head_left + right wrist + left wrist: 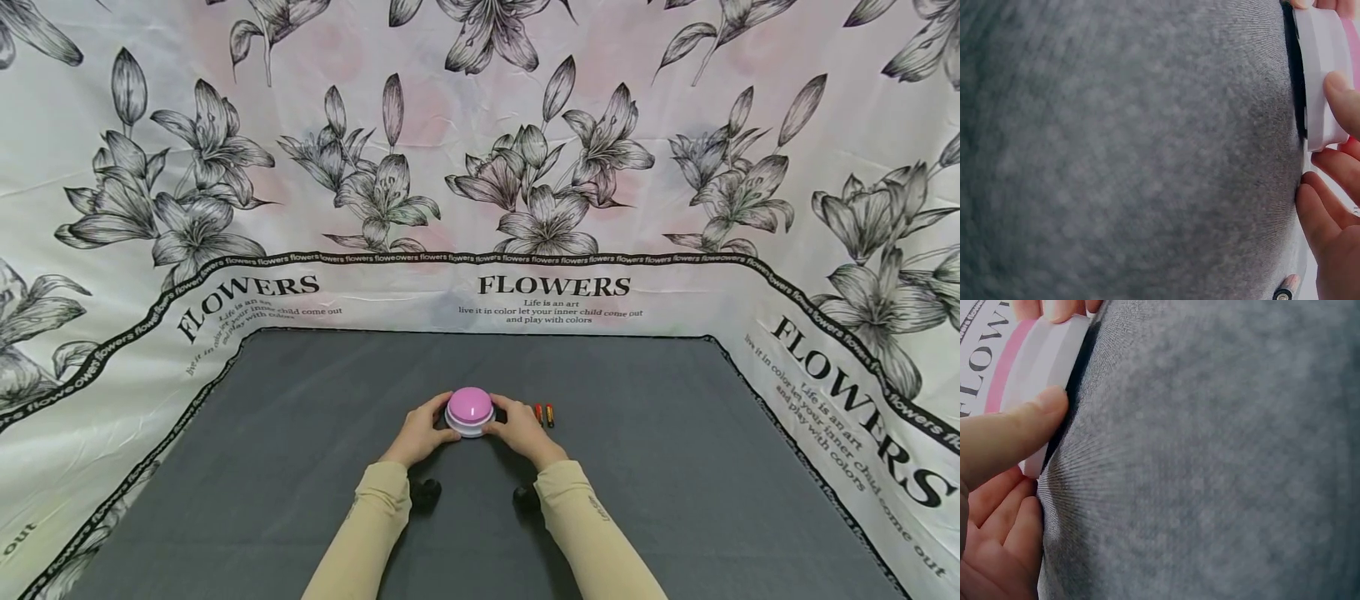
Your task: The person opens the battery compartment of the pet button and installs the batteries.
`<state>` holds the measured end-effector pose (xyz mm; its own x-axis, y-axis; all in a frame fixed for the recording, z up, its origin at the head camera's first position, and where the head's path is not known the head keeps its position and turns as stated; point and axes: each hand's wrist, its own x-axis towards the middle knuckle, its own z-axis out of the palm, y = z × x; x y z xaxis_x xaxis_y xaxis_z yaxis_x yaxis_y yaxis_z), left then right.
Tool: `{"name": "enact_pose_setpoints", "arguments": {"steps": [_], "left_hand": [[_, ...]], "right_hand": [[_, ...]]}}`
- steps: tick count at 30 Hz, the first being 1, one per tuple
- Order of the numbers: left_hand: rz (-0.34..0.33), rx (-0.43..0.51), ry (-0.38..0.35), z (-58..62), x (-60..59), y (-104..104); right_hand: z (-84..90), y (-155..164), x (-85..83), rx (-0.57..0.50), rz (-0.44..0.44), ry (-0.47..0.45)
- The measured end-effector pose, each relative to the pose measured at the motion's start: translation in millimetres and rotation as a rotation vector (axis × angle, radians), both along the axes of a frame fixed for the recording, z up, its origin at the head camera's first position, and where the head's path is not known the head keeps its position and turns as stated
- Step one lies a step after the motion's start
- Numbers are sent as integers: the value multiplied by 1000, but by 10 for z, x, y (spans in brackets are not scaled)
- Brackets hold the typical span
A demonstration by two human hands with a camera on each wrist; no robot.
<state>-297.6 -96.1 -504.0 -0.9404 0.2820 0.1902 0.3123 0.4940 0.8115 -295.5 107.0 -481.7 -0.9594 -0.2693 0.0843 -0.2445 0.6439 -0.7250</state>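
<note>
A round push button with a pink dome and white base (470,411) sits on the dark grey cloth (300,467) in the middle of the table. My left hand (424,431) grips its left side, thumb on the white rim (1041,394). On the other side my right hand (517,427) grips the base, fingers curled round the white wall (1319,81). Both hands hold the button between them. Two small batteries (543,414) lie just right of the right hand; one battery end (1285,290) shows in the right wrist view.
Flower-printed white fabric (555,208) rises as walls behind and at both sides of the grey cloth. Two small black wrist cameras (426,493) hang under the beige sleeves.
</note>
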Motion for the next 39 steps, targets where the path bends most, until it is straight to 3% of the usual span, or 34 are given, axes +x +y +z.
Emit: {"name": "enact_pose_setpoints", "arguments": {"steps": [5, 13, 28, 35, 39], "left_hand": [[3, 28, 3, -3, -1, -4], [30, 163, -24, 30, -8, -3], [132, 228, -41, 220, 65, 52], [204, 297, -198, 326, 80, 95], [227, 311, -275, 378, 101, 114]], "right_hand": [[22, 22, 7, -14, 24, -11], [92, 20, 23, -26, 54, 38], [135, -27, 45, -158, -34, 138], [126, -19, 91, -239, -4, 130], [93, -8, 88, -141, 35, 181]]}}
